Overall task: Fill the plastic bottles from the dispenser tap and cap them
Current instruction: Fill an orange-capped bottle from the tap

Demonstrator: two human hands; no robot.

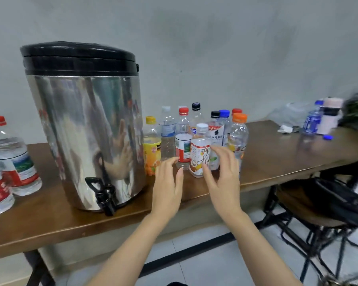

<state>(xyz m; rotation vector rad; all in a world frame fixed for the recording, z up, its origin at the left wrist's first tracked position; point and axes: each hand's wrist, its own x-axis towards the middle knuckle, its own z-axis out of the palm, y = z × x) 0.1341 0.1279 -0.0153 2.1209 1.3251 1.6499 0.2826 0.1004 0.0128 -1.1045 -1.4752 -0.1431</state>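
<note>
A steel dispenser (87, 124) with a black lid stands on the brown table (50, 219), its black tap (104, 195) hanging over the front edge. Right of it stands a cluster of several capped plastic bottles. In front of them is a white-capped bottle (198, 153) with an orange and white label. My left hand (168, 182) and my right hand (223, 174) hover on either side of that bottle, fingers spread and holding nothing. My right fingers reach close to its side; I cannot tell whether they touch it.
Three clear bottles with red and white labels (15, 159) stand at the table's left end. At the far right are a blue bottle (313, 118), a pink flask (331, 115), a loose blue cap (328, 137) and crumpled tissue. A black-framed chair (318, 207) sits under the right side.
</note>
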